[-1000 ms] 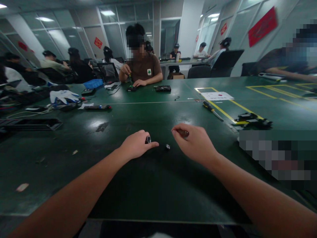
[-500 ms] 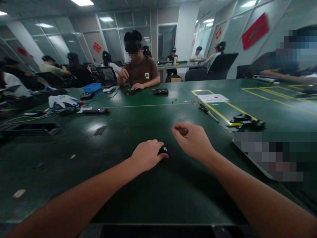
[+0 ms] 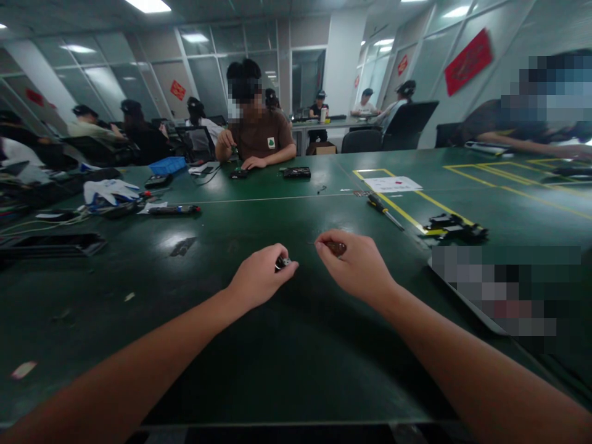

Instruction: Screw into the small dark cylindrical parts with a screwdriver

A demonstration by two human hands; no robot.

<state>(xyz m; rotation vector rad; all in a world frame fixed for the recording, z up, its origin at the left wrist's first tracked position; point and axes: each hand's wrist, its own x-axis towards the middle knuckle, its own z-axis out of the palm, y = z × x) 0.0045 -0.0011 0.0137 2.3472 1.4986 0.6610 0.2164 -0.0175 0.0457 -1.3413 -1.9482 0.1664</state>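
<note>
My left hand (image 3: 261, 271) is closed around a small black object (image 3: 282, 263) with a silvery end; its kind is hard to make out, as the fingers cover most of it. Just to the right, my right hand (image 3: 354, 256) grips a screwdriver (image 3: 337, 248) by its brown, glossy handle. Its thin shaft points left toward the object, with a gap between the two. Both hands are over the green tabletop (image 3: 287, 345).
Beyond my right hand lie a yellow-and-black screwdriver (image 3: 385, 209), a paper sheet (image 3: 393, 184) and black parts (image 3: 453, 227). White gloves (image 3: 111, 192), a black pen-shaped tool (image 3: 174, 210) and a black tray (image 3: 50, 244) are on the left. A co-worker (image 3: 259, 135) sits opposite.
My left hand has lifted the small black object and turned it, so its silvery end shows more. The right hand stays nearly in place with the screwdriver.
</note>
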